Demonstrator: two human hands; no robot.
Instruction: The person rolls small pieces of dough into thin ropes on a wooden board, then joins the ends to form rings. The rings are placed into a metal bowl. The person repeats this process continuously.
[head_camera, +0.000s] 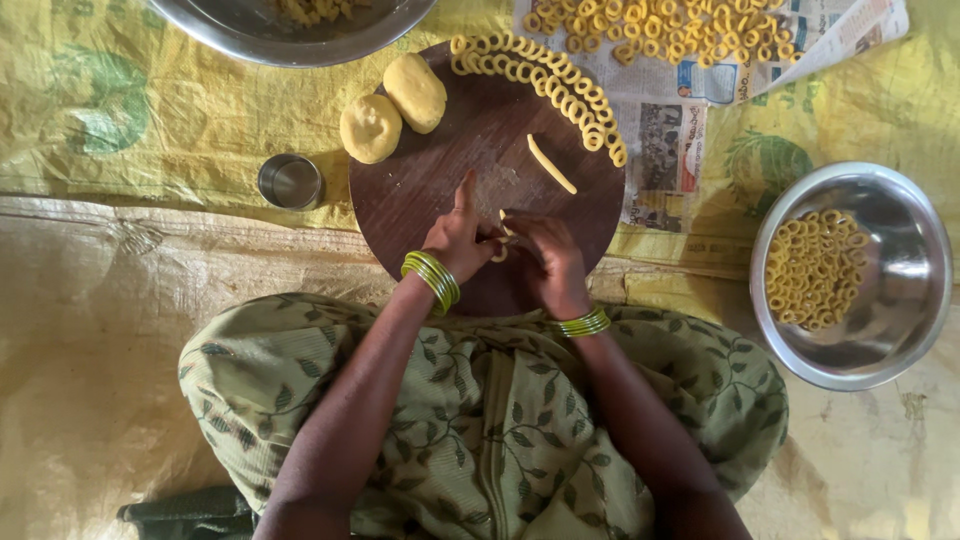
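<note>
**Hands curling a dough strip on the round board**

Hands meet near the front edge of the dark round wooden board (480, 130), which lies on a yellow sheet (180, 130) on the floor. Left hand (458, 237): index finger stretched out forward, the rest pinched on one end of a short dough strip (499, 250). Right hand (540, 258): fingers bent in, gripping the other end. Strip is mostly hidden between the fingertips; cannot tell if its ends already touch.

On the board: two dough balls (393, 108) touching each other at the far left edge, a straight rolled stick (551, 163) right of centre, and a row of finished rings (545, 82) curving along the far right rim. Small steel cup (290, 180) just beside the board on the left. Steel bowl (905, 330) with rings at right; more rings on newspaper (665, 140) beyond the board.

Risks, as judged:
- Thin strip may crack or tear if bent too sharply, or if the dough has dried.
- Ends may not bond if pressed too lightly; ring would spring open.
- Rings near the rim could roll off onto the newspaper if a wrist nudges the board.
- Rolled stick sits uncovered; could dry out.
</note>
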